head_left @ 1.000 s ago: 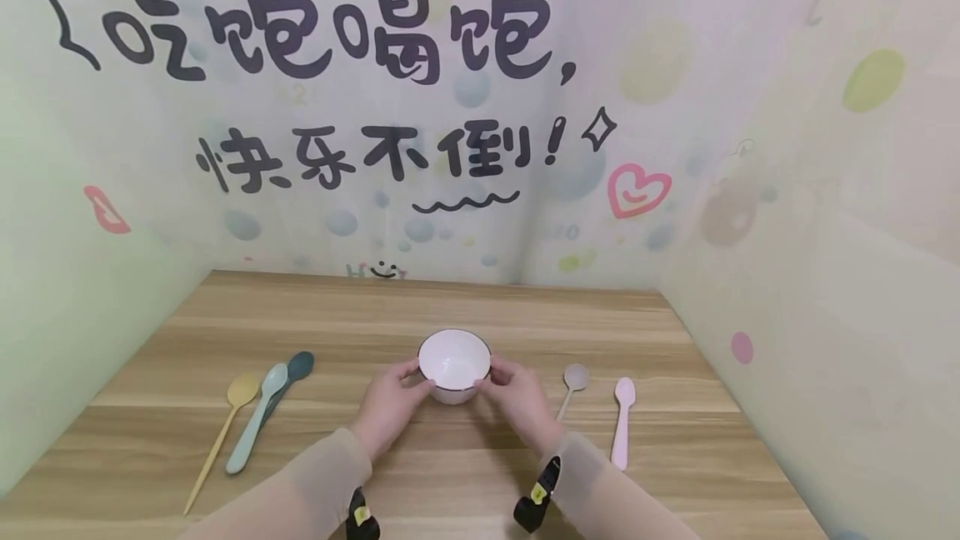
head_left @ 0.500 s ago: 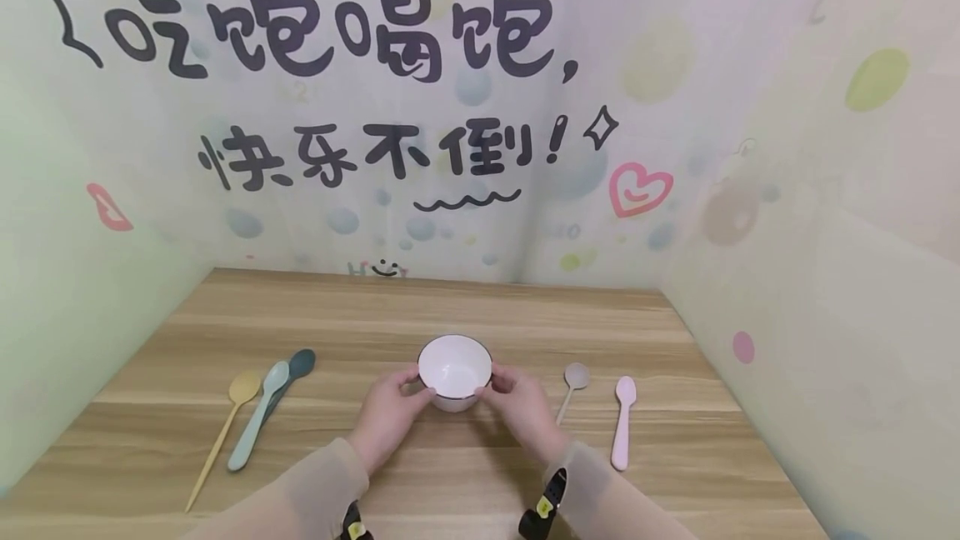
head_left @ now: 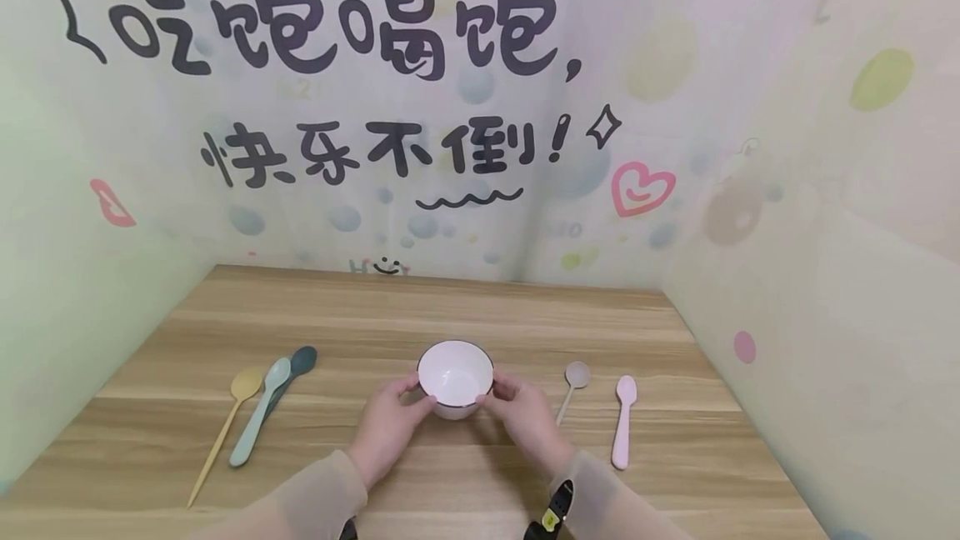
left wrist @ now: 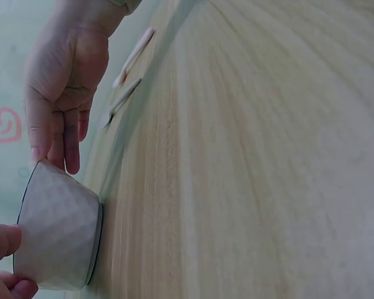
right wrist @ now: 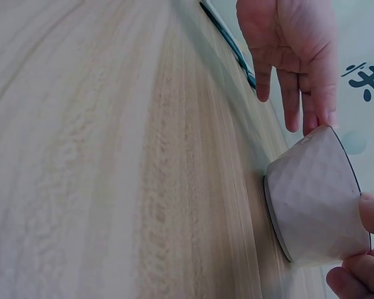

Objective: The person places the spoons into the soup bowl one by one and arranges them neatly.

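A white bowl (head_left: 454, 373) with a thin dark rim stands upright at the middle of the wood-grain surface (head_left: 450, 490), gripped from both sides. The left hand (head_left: 390, 426) pinches its left side and the right hand (head_left: 531, 423) pinches its right, each with the thumb at the near rim and fingers at the side wall. The wrist views show a faceted outside and a base close over the wood; whether it touches is hard to tell. Well to the left lie a yellow spoon (head_left: 232, 413) and a light blue spoon (head_left: 257, 419), which crosses over a dark teal spoon (head_left: 303, 361). To the right lie a greyish spoon (head_left: 577, 374), its handle partly hidden by the right arm, and a pink spoon (head_left: 623, 421). Behind, the pale wall (head_left: 480, 244) carries large dark lettering (head_left: 405, 148) and a pink heart (head_left: 630, 209).
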Demonstrator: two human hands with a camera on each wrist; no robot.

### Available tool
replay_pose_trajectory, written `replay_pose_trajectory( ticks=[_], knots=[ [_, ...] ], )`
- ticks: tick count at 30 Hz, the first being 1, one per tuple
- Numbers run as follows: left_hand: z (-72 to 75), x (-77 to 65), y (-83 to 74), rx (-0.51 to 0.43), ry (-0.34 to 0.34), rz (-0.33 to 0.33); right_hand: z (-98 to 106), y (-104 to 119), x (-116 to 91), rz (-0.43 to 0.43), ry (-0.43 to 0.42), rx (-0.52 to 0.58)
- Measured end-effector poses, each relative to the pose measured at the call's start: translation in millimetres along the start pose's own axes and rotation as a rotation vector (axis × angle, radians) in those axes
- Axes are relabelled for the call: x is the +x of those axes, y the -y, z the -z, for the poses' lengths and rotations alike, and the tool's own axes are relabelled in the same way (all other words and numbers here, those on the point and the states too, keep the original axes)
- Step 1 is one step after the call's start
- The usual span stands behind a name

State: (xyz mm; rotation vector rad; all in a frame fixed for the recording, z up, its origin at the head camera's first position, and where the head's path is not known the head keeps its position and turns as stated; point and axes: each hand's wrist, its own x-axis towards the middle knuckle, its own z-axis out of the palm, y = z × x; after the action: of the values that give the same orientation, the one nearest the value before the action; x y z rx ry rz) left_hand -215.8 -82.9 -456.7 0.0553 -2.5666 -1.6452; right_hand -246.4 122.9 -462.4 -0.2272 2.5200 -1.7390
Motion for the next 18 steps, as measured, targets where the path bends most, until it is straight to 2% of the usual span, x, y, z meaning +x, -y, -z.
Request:
replay_pose_trajectory(
  ticks=[11, 18],
  knots=[
    [1.0, -9.3, 0.6, 0.056, -0.021, -0.009, 3.7, 3.6, -9.4, -0.012, 0.007, -0.010],
    [2.3, -5.0, 5.9, -0.005, 0.000, 0.017, 10.7, -0.1, -6.4, 0.004, -0.001, -0.086]
  ],
)
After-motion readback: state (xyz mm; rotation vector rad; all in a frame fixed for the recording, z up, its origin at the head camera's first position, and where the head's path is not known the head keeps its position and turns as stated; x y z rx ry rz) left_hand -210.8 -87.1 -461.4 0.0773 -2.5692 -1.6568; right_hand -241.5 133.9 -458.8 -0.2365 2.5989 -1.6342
